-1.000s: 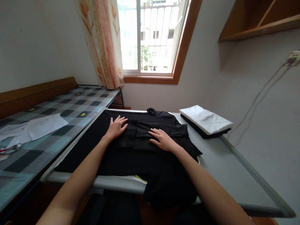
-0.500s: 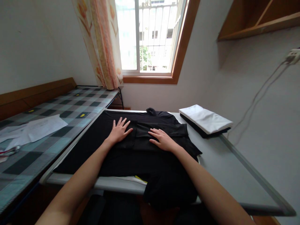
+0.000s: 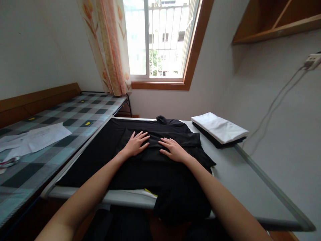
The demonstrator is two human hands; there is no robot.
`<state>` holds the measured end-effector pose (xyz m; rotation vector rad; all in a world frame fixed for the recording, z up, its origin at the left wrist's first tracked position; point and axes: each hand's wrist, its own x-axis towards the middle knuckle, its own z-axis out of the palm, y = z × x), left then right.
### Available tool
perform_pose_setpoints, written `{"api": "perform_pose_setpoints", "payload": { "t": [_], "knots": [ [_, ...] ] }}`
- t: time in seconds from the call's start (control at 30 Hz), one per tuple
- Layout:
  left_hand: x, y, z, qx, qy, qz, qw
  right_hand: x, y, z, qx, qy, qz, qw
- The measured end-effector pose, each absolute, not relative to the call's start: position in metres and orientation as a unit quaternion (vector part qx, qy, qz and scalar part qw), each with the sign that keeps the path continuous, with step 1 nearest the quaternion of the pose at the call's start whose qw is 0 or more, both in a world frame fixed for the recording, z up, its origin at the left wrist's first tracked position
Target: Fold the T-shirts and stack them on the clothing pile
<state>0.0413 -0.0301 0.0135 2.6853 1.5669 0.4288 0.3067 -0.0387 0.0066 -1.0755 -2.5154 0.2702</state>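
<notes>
A black T-shirt (image 3: 92, 160) lies spread over the table, one sleeve hanging over the front edge. On top of it lies a narrower folded piece of black fabric (image 3: 185, 139); whether it is a separate garment I cannot tell. My left hand (image 3: 136, 144) rests palm down on this fabric, fingers spread and pointing right. To its right, my right hand (image 3: 173, 149) also lies flat on the fabric, fingers stretched to the left. A small gap separates the two hands, and neither grasps anything.
Folded white cloth (image 3: 220, 127) is stacked on folded black cloth (image 3: 218, 144) at the table's (image 3: 250, 187) back right. A bed with a checked cover (image 3: 62, 117) and papers (image 3: 42, 137) adjoins the left side. Beyond are a window (image 3: 165, 43) and a curtain (image 3: 110, 43).
My left hand has slid a little to the right across the black fabric, closer to my right hand. The fabric's left end looks less sharply outlined. My right hand has stayed put.
</notes>
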Motion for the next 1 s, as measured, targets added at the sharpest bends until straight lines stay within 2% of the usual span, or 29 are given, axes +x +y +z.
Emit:
{"api": "perform_pose_setpoints", "payload": {
  "t": [0.17, 0.27, 0.5, 0.67, 0.77, 0.9, 1.0],
  "knots": [
    [0.039, -0.032, 0.019, 0.846, 0.502, 0.182, -0.002, 0.315, -0.031, 0.011, -0.396, -0.861, 0.126, 0.294],
    [0.038, -0.032, 0.018, 0.863, 0.484, 0.141, 0.026, 0.333, -0.024, 0.019, -0.500, -0.800, 0.072, 0.322],
    [0.037, -0.030, 0.013, 0.868, 0.482, 0.113, 0.041, 0.396, -0.008, 0.016, -0.775, -0.571, -0.004, 0.271],
    [0.037, -0.030, 0.012, 0.869, 0.481, 0.111, 0.037, 0.413, -0.002, 0.013, -0.830, -0.518, 0.054, 0.197],
    [0.038, -0.030, 0.012, 0.868, 0.484, 0.105, 0.036, 0.416, 0.000, 0.013, -0.833, -0.511, 0.081, 0.195],
    [0.038, -0.031, 0.013, 0.866, 0.488, 0.103, 0.029, 0.422, 0.004, 0.009, -0.825, -0.496, 0.105, 0.250],
    [0.038, -0.031, 0.013, 0.865, 0.490, 0.108, 0.026, 0.425, 0.009, 0.006, -0.781, -0.495, 0.135, 0.357]
  ]
}}
